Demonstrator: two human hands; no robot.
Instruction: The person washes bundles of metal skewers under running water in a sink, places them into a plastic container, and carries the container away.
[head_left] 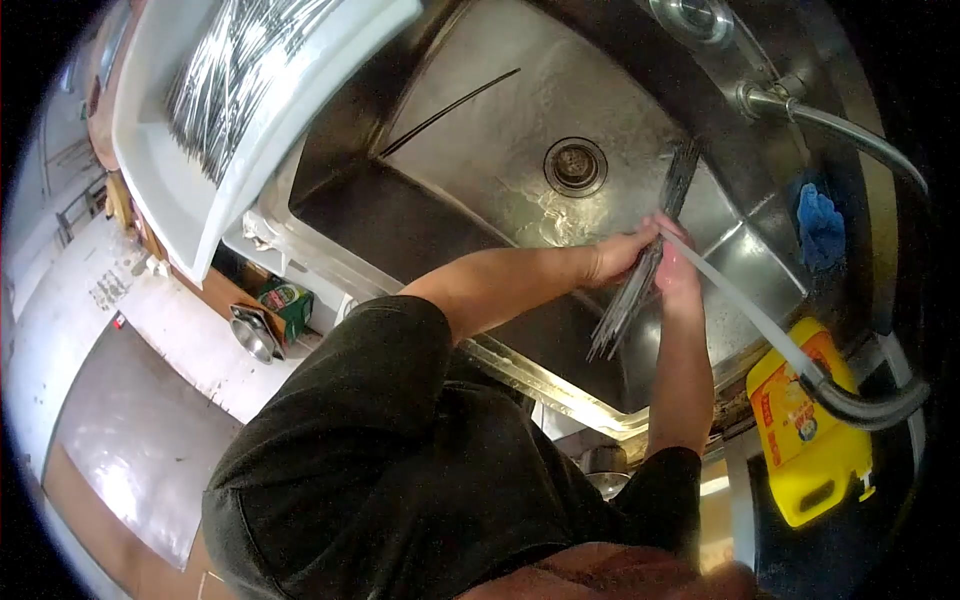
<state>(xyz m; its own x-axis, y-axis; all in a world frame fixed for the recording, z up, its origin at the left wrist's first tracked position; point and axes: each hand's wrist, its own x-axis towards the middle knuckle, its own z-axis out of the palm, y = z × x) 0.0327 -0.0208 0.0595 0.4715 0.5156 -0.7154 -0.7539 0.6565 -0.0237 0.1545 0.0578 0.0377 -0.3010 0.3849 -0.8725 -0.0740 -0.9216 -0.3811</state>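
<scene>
A bundle of thin metal skewers (625,310) slants over the steel sink (470,130), its lower ends spread a little. My left hand (622,256) is closed around the middle of the bundle from the left. On the other side my right hand (677,268) grips the same bundle, close beside my left hand. A pale stream of water (740,302) runs from the curved spout (865,405) onto my hands and the bundle. Some fingers are hidden behind the skewers and the water.
One dark skewer (452,110) lies in the sink, left of the drain (575,167). A white tub (160,205) full of skewers stands at upper left. On the right are a blue cloth (820,226), a yellow jug (800,440) and a metal pipe (840,125).
</scene>
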